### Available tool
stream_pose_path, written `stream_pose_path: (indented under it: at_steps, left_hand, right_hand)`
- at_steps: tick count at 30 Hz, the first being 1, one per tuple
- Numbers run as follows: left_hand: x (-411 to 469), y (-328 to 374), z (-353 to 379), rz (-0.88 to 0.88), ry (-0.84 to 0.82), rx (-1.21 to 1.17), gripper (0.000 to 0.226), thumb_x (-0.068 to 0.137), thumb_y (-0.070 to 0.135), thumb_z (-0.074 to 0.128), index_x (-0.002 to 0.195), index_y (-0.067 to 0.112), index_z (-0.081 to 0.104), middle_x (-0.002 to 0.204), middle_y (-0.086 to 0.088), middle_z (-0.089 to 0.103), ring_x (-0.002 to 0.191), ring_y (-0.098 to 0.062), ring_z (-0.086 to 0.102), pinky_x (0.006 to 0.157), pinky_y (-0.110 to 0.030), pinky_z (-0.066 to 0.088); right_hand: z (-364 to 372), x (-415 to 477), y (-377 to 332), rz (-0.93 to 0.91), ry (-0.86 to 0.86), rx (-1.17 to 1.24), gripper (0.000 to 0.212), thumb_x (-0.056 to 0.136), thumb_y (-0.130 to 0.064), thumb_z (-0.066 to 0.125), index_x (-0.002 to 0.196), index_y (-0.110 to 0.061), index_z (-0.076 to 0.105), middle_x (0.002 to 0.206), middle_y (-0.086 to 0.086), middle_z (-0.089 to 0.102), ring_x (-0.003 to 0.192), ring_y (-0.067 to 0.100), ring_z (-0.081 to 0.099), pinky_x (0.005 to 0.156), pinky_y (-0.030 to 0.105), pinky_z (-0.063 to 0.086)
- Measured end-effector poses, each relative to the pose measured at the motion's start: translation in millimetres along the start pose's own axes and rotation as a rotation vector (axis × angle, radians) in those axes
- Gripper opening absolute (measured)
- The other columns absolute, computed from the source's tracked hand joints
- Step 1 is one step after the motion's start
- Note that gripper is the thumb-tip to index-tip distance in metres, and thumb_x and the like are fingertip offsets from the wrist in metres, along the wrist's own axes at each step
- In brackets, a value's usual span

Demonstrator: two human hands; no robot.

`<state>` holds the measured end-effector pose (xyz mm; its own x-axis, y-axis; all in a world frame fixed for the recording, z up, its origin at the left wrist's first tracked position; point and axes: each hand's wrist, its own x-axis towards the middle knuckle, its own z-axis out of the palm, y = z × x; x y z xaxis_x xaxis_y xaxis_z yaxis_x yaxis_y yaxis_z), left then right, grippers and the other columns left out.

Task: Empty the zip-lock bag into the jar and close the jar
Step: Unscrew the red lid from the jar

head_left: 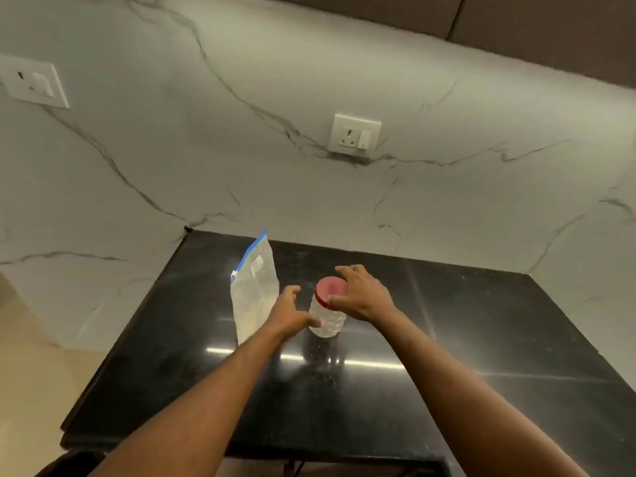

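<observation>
Black counter: ribbed clear jar, red lid.

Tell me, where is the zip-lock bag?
The zip-lock bag stands upright on the black counter, left of the red-lidded jar.

Dim, soft; glare streaks on countertop

I counted one zip-lock bag standing on the one dark surface. There was one clear jar, and it carried one red lid. Two hands were in view: one left hand and one right hand, each on a bare forearm. On the marble wall I made out two socket plates, one above the surface and one far to the left.
</observation>
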<state>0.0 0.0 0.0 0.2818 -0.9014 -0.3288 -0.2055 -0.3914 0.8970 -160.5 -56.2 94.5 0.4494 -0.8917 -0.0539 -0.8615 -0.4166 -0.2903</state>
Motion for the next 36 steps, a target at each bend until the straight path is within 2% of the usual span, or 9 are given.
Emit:
stream_pose_path:
  at_steps: [3, 5, 7, 9, 12, 15, 19, 25, 36]
  left_hand:
    - [22, -4, 10, 0.075, -0.058, 0.097, 0.115, 0.069, 0.032, 0.098, 0.161, 0.025, 0.03, 0.163, -0.008, 0.044, 0.145, -0.03, 0.048, 0.119, -0.049, 0.042]
    - [35, -10, 20, 0.14, -0.082, 0.1, 0.105, 0.067, 0.045, 0.097, 0.153, 0.031, 0.039, 0.141, 0.01, 0.06, 0.118, -0.004, 0.062, 0.107, -0.031, 0.051]
    - [38, -16, 26, 0.193, -0.064, 0.139, 0.093, 0.062, 0.06, 0.094, 0.139, 0.045, 0.043, 0.111, 0.032, 0.057, 0.092, 0.014, 0.056, 0.082, -0.008, 0.048]
    - [36, -19, 29, 0.234, -0.031, 0.126, 0.086, 0.058, 0.07, 0.09, 0.125, 0.054, 0.04, 0.102, 0.037, 0.053, 0.09, 0.016, 0.054, 0.068, -0.003, 0.037]
    - [38, -24, 34, 0.288, 0.036, 0.192, 0.078, 0.061, 0.071, 0.085, 0.124, 0.052, 0.043, 0.104, 0.031, 0.058, 0.091, 0.011, 0.059, 0.074, -0.003, 0.036]
    - [46, -27, 34, 0.309, 0.032, 0.215, 0.083, 0.064, 0.071, 0.082, 0.135, 0.046, 0.046, 0.115, 0.028, 0.06, 0.095, 0.01, 0.059, 0.077, -0.001, 0.033]
    - [46, -27, 32, 0.302, 0.036, 0.22, 0.088, 0.063, 0.072, 0.084, 0.138, 0.05, 0.044, 0.105, 0.041, 0.054, 0.087, 0.026, 0.054, 0.064, 0.006, 0.033]
    - [39, -24, 36, 0.293, 0.081, 0.202, 0.088, 0.059, 0.073, 0.085, 0.134, 0.052, 0.046, 0.101, 0.043, 0.059, 0.091, 0.026, 0.058, 0.067, 0.007, 0.04]
    - [37, -27, 43, 0.302, 0.119, 0.214, 0.082, 0.06, 0.074, 0.082, 0.13, 0.055, 0.044, 0.097, 0.045, 0.056, 0.09, 0.032, 0.055, 0.069, 0.01, 0.037]
  right_hand:
    - [3, 18, -2, 0.045, -0.04, -0.047, 0.076, 0.082, -0.058, 0.06, 0.15, -0.026, 0.048, 0.141, 0.007, 0.061, 0.118, 0.028, 0.063, 0.096, 0.045, 0.056]
    - [4, 26, -3, 0.071, -0.054, -0.08, 0.069, 0.083, -0.063, 0.057, 0.142, -0.026, 0.055, 0.127, 0.002, 0.069, 0.106, 0.024, 0.067, 0.088, 0.041, 0.06]
    - [7, 31, -7, 0.066, -0.043, -0.139, 0.065, 0.084, -0.07, 0.055, 0.129, -0.025, 0.064, 0.113, -0.001, 0.072, 0.095, 0.02, 0.068, 0.082, 0.038, 0.062]
    - [9, 38, -11, 0.058, -0.029, -0.247, 0.069, 0.082, -0.081, 0.051, 0.113, -0.022, 0.066, 0.1, -0.002, 0.071, 0.086, 0.019, 0.067, 0.077, 0.037, 0.061]
    - [10, 46, -18, 0.03, -0.018, -0.357, 0.07, 0.079, -0.085, 0.054, 0.1, -0.02, 0.065, 0.086, 0.0, 0.067, 0.077, 0.019, 0.066, 0.069, 0.034, 0.059]
    - [8, 57, -20, 0.033, -0.107, -0.282, 0.063, 0.079, -0.075, 0.068, 0.104, -0.017, 0.065, 0.09, 0.001, 0.069, 0.081, 0.018, 0.068, 0.072, 0.032, 0.06]
    - [2, 66, -15, 0.004, -0.189, -0.187, 0.06, 0.077, -0.066, 0.078, 0.109, -0.017, 0.065, 0.097, 0.002, 0.071, 0.084, 0.017, 0.069, 0.069, 0.027, 0.057]
    - [-3, 74, -10, -0.159, -0.241, -0.228, 0.063, 0.08, -0.064, 0.078, 0.12, -0.017, 0.066, 0.104, 0.0, 0.069, 0.088, 0.016, 0.066, 0.067, 0.023, 0.05]
    - [-1, 79, -2, -0.255, -0.256, -0.222, 0.07, 0.076, -0.064, 0.081, 0.129, -0.02, 0.064, 0.114, 0.0, 0.066, 0.093, 0.015, 0.06, 0.068, 0.023, 0.046]
